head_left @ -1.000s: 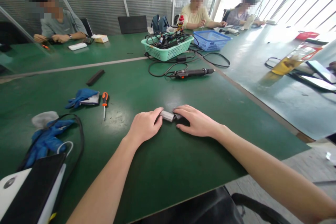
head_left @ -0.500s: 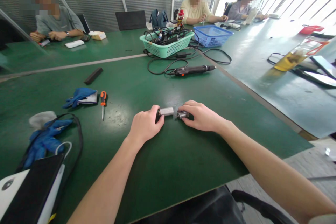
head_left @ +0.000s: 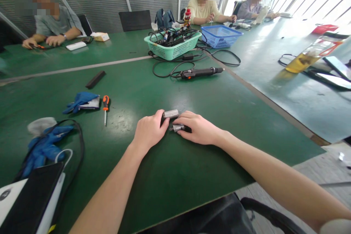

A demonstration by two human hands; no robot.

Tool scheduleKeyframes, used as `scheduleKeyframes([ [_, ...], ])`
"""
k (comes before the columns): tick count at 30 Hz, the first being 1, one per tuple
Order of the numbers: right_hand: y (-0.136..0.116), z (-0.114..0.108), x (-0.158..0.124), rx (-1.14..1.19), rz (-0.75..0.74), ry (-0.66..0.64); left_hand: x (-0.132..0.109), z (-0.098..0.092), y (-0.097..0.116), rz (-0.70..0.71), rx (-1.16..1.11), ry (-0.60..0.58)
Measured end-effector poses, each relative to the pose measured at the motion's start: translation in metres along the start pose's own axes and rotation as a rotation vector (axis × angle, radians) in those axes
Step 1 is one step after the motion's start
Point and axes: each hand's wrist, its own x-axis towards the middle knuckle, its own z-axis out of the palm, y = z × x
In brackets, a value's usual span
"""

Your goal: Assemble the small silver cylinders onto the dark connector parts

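Over the green table (head_left: pixel 164 175), my left hand (head_left: pixel 149 129) is closed on a silver metal cylinder (head_left: pixel 171 113) that sticks out to the right between thumb and fingers. My right hand (head_left: pixel 199 128) grips a smaller dark grey metal part (head_left: pixel 178 128) with a narrow tip pointing left. This part lies just below and beside the cylinder; whether the two touch is unclear. My palms and fingers hide the rear ends of both pieces.
Left are an orange-black screwdriver (head_left: pixel 105 109), blue gloves (head_left: pixel 45 150), a dark bar (head_left: pixel 95 79) and a phone (head_left: pixel 35 197). Ahead lie an electric screwdriver (head_left: pixel 201 73), a green basket (head_left: pixel 172 50) of tools and a blue basket (head_left: pixel 222 38). Three people sit beyond.
My right hand has moved left and nearer to me, bringing its part from the cylinder's right end to just below it. The far left person's hands have shifted left.
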Motion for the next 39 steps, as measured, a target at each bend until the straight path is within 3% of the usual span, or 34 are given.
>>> scheduleKeyframes([
  [26,0.0017,-0.0007,-0.0026,0.020,-0.001,0.006,-0.0017,0.0038,-0.0022,-0.014,-0.033,0.029],
  [39,0.0005,0.0036,-0.0041,-0.016,0.006,0.042,-0.0051,0.0012,-0.0016,0.083,-0.124,0.077],
])
